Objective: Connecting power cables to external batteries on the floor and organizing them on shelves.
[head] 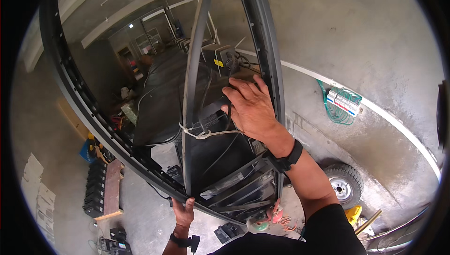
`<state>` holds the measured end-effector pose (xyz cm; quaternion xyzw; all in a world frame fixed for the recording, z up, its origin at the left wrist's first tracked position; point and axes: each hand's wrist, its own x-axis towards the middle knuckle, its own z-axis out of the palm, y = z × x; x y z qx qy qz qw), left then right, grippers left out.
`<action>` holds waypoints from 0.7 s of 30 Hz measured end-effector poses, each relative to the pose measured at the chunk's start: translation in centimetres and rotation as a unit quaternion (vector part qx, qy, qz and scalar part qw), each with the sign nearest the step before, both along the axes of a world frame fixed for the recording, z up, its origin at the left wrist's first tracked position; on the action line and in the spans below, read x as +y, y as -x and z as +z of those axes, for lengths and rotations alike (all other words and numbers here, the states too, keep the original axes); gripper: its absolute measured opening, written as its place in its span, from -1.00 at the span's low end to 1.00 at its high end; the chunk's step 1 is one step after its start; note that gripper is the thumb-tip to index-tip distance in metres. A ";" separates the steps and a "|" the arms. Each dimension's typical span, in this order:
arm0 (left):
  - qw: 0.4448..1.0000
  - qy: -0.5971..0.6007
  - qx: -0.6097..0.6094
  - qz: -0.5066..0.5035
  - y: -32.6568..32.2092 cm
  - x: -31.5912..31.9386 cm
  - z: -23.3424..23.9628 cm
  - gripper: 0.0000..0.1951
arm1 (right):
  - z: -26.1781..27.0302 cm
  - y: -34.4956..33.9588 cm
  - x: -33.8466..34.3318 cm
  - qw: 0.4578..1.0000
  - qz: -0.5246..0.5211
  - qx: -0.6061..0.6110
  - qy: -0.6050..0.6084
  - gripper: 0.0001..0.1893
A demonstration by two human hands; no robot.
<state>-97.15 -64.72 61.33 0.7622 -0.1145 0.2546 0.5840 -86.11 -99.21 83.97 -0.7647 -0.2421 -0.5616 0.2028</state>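
Observation:
A large black metal frame [123, 153] with dotted rails stands before me, crossed by a grey metal bar [191, 79]. My left hand [183, 212] grips its lower rail from below, thumb up; the other fingers are partly hidden. Inside the frame, my right hand [250, 109] is raised palm down with bent fingers, beside a thin black cable [205, 103]. Whether it pinches the cable cannot be told. White cable ties [200, 134] loop around the grey bar, one tail reaching towards my right wrist. Behind lie dark, padded-looking panels [161, 96] and a black box with a yellow label [218, 61].
A tire on a rim [340, 188] leans by the right wall, below breakers with coiled green wire [342, 103]. Black batteries [95, 188] line a wooden board [112, 188] at left. Another black battery [228, 232] and red cables [288, 224] lie on the floor near me.

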 end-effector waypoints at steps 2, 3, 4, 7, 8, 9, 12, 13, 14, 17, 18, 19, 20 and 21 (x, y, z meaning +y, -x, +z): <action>1.000 -0.030 0.007 -0.004 -0.1 0.1 0.0 -0.28 | -0.1 -0.6 -0.1 1.000 0.022 0.001 -0.009 -0.66; 1.000 -0.010 0.008 -0.008 0.0 0.0 0.0 -0.28 | -0.3 -1.0 -0.2 1.000 0.023 0.001 -0.014 -0.66; 1.000 0.010 0.008 -0.012 0.0 0.0 0.0 -0.29 | -0.5 -1.4 -0.2 0.999 0.038 -0.010 -0.025 -0.68; 1.000 0.017 0.022 -0.012 0.1 0.0 0.0 -0.29 | -0.6 -1.8 -0.5 0.997 0.060 -0.028 -0.042 -0.71; 1.000 0.013 0.023 -0.011 0.1 0.1 0.2 -0.29 | -0.8 -2.2 -0.6 0.995 0.075 -0.033 -0.053 -0.72; 1.000 -0.002 0.012 -0.010 0.1 0.0 0.4 -0.33 | -1.0 -2.4 -0.7 0.993 0.091 -0.038 -0.062 -0.73; 1.000 -0.013 0.018 -0.010 0.2 0.3 0.3 -0.34 | -1.2 -2.5 -1.0 0.990 0.111 -0.043 -0.075 -0.74; 0.999 -0.006 0.033 -0.013 0.1 0.5 0.2 -0.31 | -1.2 -2.5 -1.1 0.990 0.110 -0.042 -0.077 -0.74; 0.999 -0.008 0.034 -0.013 0.0 0.5 0.1 -0.31 | -1.2 -2.6 -1.1 0.989 0.119 -0.049 -0.076 -0.75; 1.000 0.010 0.024 -0.016 0.1 0.3 0.1 -0.33 | -1.2 -2.5 -1.1 0.988 0.123 -0.053 -0.079 -0.75; 0.999 0.005 0.025 -0.019 0.2 0.1 0.3 -0.33 | -1.2 -2.5 -1.1 0.988 0.122 -0.054 -0.080 -0.75; 0.999 0.001 0.024 -0.023 0.2 0.0 0.4 -0.33 | -1.2 -2.5 -1.1 0.988 0.124 -0.054 -0.077 -0.75; 0.999 0.005 0.023 -0.022 0.1 0.1 0.3 -0.33 | -1.3 -2.5 -1.2 0.988 0.121 -0.049 -0.079 -0.75; 1.000 0.002 0.025 -0.015 0.2 0.2 0.1 -0.33 | -1.3 -2.6 -1.1 0.988 0.122 -0.045 -0.079 -0.74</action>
